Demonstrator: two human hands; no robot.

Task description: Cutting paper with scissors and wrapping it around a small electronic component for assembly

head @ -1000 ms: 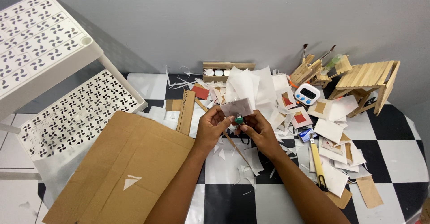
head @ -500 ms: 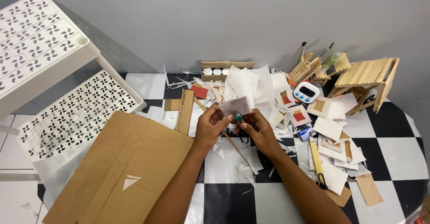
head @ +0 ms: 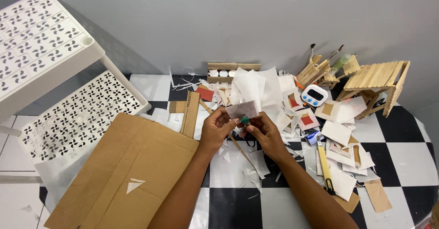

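Paper piece (head: 243,109) pinched by left hand (head: 214,130); right hand (head: 265,133) pinches small green object (head: 245,119) beneath.

Left hand (head: 215,129) and right hand (head: 263,132) on small paper piece (head: 243,109), above checkered floor (head: 402,160)

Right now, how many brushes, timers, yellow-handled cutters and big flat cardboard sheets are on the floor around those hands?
Paintbrushes: 2
Digital timer: 1
Yellow-handled cutter: 1
Big cardboard sheet: 1
Total: 5
Both hands, left hand and right hand, pinch a small paper piece.
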